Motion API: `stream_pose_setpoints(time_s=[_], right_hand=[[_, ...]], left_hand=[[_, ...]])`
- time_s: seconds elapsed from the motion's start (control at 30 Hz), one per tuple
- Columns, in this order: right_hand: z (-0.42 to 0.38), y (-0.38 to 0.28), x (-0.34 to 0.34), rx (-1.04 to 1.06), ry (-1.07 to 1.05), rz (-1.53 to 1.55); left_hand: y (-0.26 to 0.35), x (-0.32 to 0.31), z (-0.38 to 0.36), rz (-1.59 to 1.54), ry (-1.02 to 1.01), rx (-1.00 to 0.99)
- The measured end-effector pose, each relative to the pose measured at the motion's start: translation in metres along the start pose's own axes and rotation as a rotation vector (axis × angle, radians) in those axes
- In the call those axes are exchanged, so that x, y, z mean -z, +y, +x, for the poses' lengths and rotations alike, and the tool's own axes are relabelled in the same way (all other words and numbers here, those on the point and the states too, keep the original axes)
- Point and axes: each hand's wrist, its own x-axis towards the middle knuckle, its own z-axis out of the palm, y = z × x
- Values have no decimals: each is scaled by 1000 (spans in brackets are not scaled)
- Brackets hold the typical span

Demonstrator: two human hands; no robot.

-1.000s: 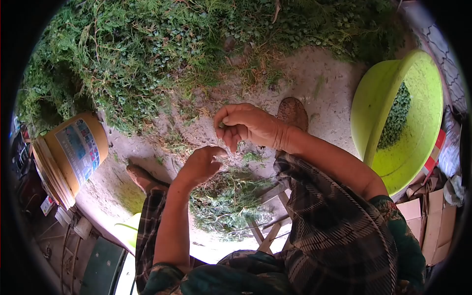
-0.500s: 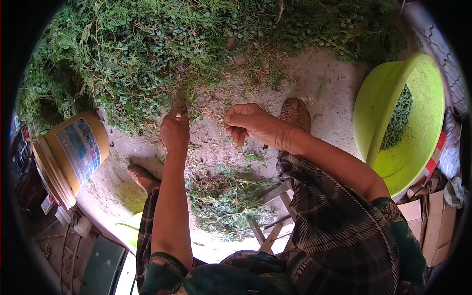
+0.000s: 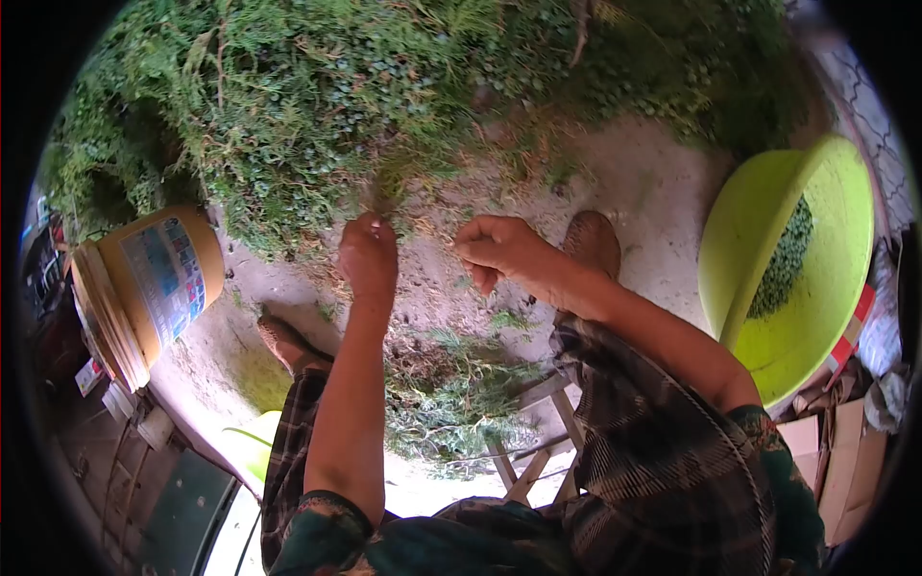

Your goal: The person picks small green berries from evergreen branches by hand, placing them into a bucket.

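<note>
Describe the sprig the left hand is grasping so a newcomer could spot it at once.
Start at the big heap of green branches ahead of the person. At its near edge, the left hand pinches one sprig. Unlike the loose cuttings between the feet, it is still attached to the heap.

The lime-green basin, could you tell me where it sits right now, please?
In the head view, the lime-green basin stands tilted at the far right, beyond the right hand, with green berries inside.

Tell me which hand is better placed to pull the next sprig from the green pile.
Probably the left hand: its fingers already pinch a stem at the pile of green branches, while the right hand sits curled just short of it.
</note>
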Motion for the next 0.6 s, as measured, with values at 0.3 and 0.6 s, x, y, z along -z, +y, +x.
stream_pose_setpoints(time_s=[0.3,0.6], right_hand=[[-2,6,6,-151,73,421],[-1,8,9,-173,12,370]], left_hand=[[19,30,-33,-477,-136,-109],[-79,4,47,-80,255,12]])
